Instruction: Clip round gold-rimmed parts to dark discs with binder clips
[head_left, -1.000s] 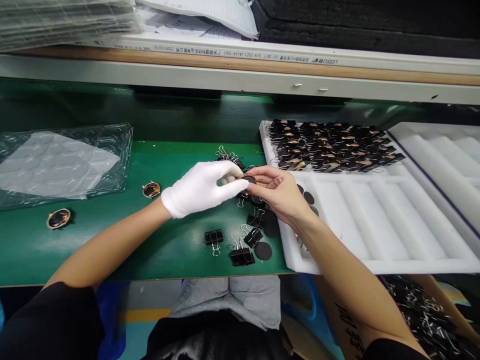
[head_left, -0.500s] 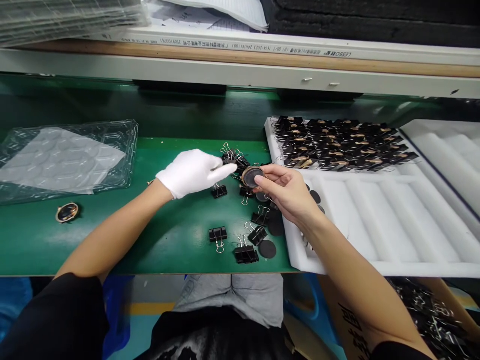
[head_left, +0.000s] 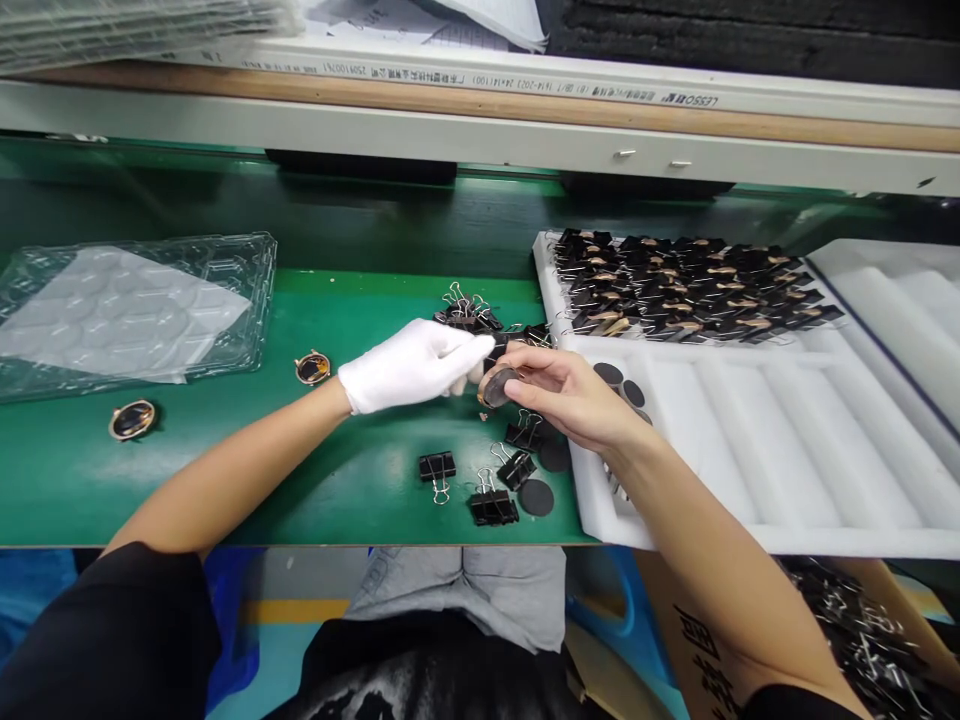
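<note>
My right hand (head_left: 574,395) pinches a round gold-rimmed watch case (head_left: 499,386) between thumb and fingers, a dark disc covering its face. My left hand (head_left: 420,365), in a white glove, is closed with thumb and fingers together right beside the case. A black piece like a binder clip (head_left: 496,347) shows at its fingertips; whether it is gripped I cannot tell. Behind the hands lies a heap of black binder clips (head_left: 466,312). Nearer me lie several loose clips, among them one binder clip (head_left: 437,467), and a black disc (head_left: 536,497).
Two watch cases lie left, one watch case (head_left: 313,367) near my wrist and another watch case (head_left: 133,419) farther out. A clear plastic tray (head_left: 225,350) is behind them. At right, a white foam tray (head_left: 757,440) holds rows of clipped pieces (head_left: 690,280). A shelf edge (head_left: 375,130) crosses behind.
My left hand has moved right and slightly toward me, closing up beside the watch case. The case has tilted and lowered a little in my right hand.
</note>
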